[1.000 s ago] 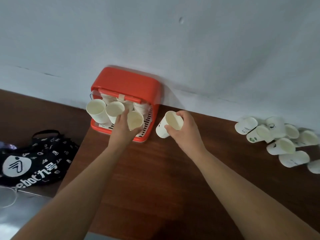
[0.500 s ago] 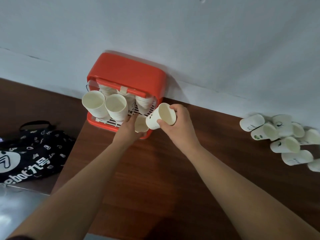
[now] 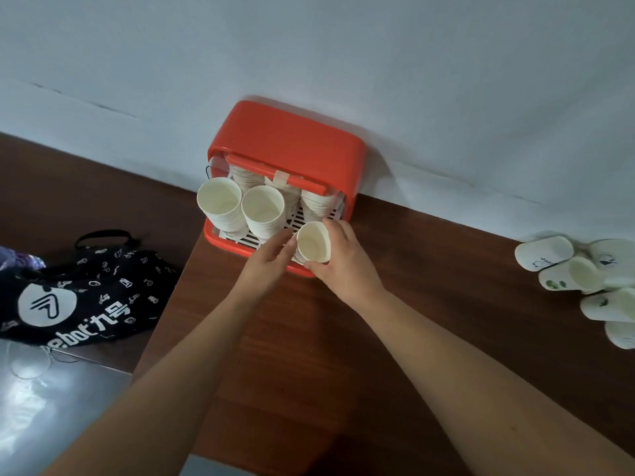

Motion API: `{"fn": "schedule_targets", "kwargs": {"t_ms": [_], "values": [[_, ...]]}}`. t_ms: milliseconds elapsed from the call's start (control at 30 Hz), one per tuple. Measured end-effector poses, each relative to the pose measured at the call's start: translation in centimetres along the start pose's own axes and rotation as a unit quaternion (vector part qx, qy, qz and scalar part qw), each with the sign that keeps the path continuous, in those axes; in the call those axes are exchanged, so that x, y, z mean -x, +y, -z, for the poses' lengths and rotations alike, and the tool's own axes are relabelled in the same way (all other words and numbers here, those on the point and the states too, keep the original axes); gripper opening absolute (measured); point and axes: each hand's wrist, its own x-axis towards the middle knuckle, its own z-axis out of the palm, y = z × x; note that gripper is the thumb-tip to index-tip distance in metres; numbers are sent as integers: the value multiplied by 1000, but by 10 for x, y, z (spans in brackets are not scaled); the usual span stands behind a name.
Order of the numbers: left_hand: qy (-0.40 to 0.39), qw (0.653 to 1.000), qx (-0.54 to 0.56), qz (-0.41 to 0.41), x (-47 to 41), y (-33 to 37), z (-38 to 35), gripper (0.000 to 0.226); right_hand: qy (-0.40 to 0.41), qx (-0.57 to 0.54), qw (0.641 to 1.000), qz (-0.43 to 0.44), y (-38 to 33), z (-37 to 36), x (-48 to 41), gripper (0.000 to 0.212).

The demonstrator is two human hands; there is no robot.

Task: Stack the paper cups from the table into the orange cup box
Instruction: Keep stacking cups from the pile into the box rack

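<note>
The orange cup box point(image 3: 292, 146) stands against the wall with its front open. Two tall stacks of white paper cups point(image 3: 220, 201) point(image 3: 263, 207) lean out of it, and more stacks sit behind them. My right hand point(image 3: 343, 266) grips one white paper cup point(image 3: 313, 242) at the box's front right corner, over a lower cup that is mostly hidden. My left hand point(image 3: 269, 261) reaches in beside it, its fingers fairly straight and touching the cup's left side. Several loose paper cups point(image 3: 577, 273) lie on their sides at the far right of the brown table point(image 3: 343, 355).
A black bag with white print point(image 3: 79, 297) lies on the lower surface left of the table. A grey floor or surface point(image 3: 51, 407) shows at the bottom left. The white wall point(image 3: 309, 46) is right behind the box.
My right hand has carried its cup leftward to the box's front right corner, onto the cup my left hand was holding. My left hand's fingers now lie beside it. The view has shifted.
</note>
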Motion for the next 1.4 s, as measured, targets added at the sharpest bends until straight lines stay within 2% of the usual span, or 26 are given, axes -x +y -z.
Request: {"fn": "schedule_targets", "kwargs": {"t_ms": [167, 333, 467, 600, 733, 900, 1133, 1400], "values": [[12, 998, -67, -18, -10, -5, -5, 38, -61, 22, 998, -12, 19, -12, -10, 80], [34, 994, -98, -24, -12, -7, -14, 41, -54, 34, 998, -22, 26, -20, -11, 76], [71, 990, -118, -30, -4, -3, -19, 37, -31, 4, 999, -32, 24, -18, -1, 68], [129, 983, -130, -29, 26, 1, -24, 34, -27, 26, 997, -64, 35, 6, 32, 58], [93, 980, -172, -40, 53, 7, -45, 24, -32, 55, 992, -112, 80, 53, 78, 56], [26, 978, -197, -64, 60, 43, -118, 24, 18, 80, 981, -178, 156, 133, 135, 53], [-65, 962, -235, -125, 36, 129, -271, 35, 114, 79, 967, -216, 259, 237, 196, 49], [-113, 946, -248, -173, -24, 190, -420, 45, 180, 65, 956, -224, 357, 283, 197, 45]]}}
